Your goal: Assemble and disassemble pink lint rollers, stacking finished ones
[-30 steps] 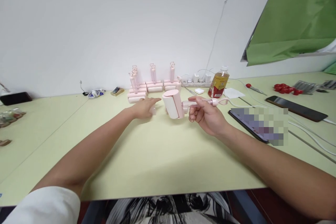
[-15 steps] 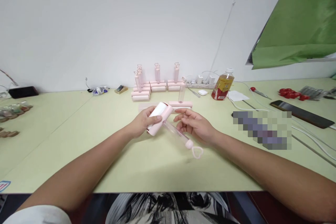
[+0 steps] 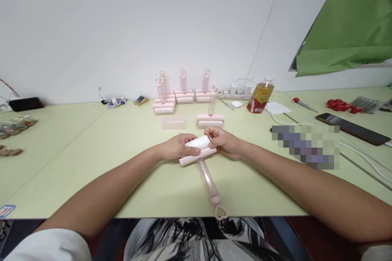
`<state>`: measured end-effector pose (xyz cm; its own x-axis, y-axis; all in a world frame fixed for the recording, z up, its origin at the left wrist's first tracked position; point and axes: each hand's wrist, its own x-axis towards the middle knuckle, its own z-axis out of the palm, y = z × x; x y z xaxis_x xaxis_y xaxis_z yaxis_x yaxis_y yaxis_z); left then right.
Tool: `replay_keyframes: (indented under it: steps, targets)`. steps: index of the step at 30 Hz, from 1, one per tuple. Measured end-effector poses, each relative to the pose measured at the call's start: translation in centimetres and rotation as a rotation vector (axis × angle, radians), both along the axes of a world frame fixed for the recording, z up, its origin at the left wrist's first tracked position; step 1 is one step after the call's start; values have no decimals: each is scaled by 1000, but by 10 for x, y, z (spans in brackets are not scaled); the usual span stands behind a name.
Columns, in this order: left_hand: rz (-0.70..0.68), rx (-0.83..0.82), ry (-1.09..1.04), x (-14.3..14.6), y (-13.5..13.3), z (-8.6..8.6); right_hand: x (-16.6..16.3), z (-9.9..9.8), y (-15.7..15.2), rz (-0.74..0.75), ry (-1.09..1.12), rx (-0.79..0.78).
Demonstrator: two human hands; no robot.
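Between my hands is a pink lint roller point(image 3: 192, 159) with a white roll, a clear pink handle and a heart-shaped loop that points down toward me. My left hand point(image 3: 177, 147) is closed around the roller's left end, thumb laid along the pink frame. The fingers of my right hand point(image 3: 225, 142) pinch the right end of the roll; their tips partly cover it. Just beyond lie a translucent pink cover point(image 3: 173, 123) and another lint roller point(image 3: 210, 118) that stands with its handle up.
Several more lint rollers point(image 3: 163, 108) stand near the wall. To their right are a power strip point(image 3: 234, 96), a drink bottle point(image 3: 261, 96), a screwdriver point(image 3: 304, 105) and a dark phone point(image 3: 352, 128). White cables run along the right side. Small packets point(image 3: 15, 126) lie far left.
The lint roller has turned so its handle points more toward me. My right hand has moved left from beside the handle and closed on the roll's right end.
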<state>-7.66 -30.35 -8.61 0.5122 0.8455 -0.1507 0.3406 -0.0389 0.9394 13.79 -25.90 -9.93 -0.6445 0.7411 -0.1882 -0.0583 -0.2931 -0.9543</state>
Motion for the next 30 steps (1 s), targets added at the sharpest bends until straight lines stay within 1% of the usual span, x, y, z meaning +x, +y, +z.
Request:
replay_keyframes:
  steps: [3,5,7,9,11,13,14,17,18,20,22,24,27,30]
  targets:
    - [-12,-8,-50,1,2,-3,1,-1,4,43,4,-31]
    - [10,-30,-114,2,4,-6,1,-1,6,59,6,-29]
    - [78,-21,-130,2,7,-10,0,-3,8,43,-1,-6]
    - [191,38,-95,1,9,-13,-1,-7,9,-1,-39,48]
    - [322,137,-54,-2,12,-13,-2,-11,11,-68,-118,146]
    - [389,205,-22,-6,12,-11,-3,-15,11,-136,-224,289]
    - [386,221,-5,-9,12,-9,-3,-16,12,-166,-275,380]
    - [308,232,22,-17,10,-6,-3,-18,11,-227,-397,680]
    - [288,232,9,-19,10,-6,-2,-18,10,-236,-427,761]
    - [273,223,-60,-22,12,-9,0,-16,9,-238,-468,862]
    - [284,206,-159,-24,15,-14,3,-15,9,-197,-474,910]
    - [319,190,-259,-25,20,-20,5,-15,10,-141,-453,923]
    - [372,173,-377,-24,25,-26,7,-18,14,-92,-416,904]
    - [389,168,-430,-22,27,-26,8,-21,18,-77,-390,890]
